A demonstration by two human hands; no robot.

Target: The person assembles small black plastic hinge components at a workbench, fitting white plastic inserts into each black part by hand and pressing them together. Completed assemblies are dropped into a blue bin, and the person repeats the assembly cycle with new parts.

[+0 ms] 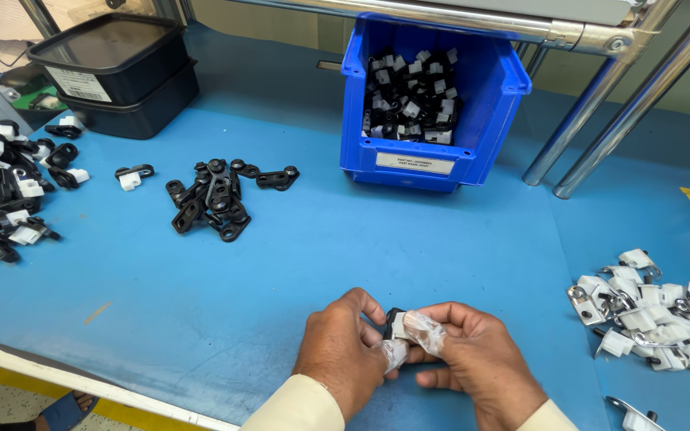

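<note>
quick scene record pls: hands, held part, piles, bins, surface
left hand: gripping the held part from the left, fingertip covered in clear film
right hand: pinching the same part, fingertips also covered
held part: small black and white plastic piece
centre pile: loose black clips
left pile: black clips with white pieces
right pile: white pieces with metal clips
blue bin: holds black and white parts
black trays: stacked, far left
surface: blue mat

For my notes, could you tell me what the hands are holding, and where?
Both hands, left and right, pinch a small black-and-white part between fingertips; the exact grip point is hidden.
</note>
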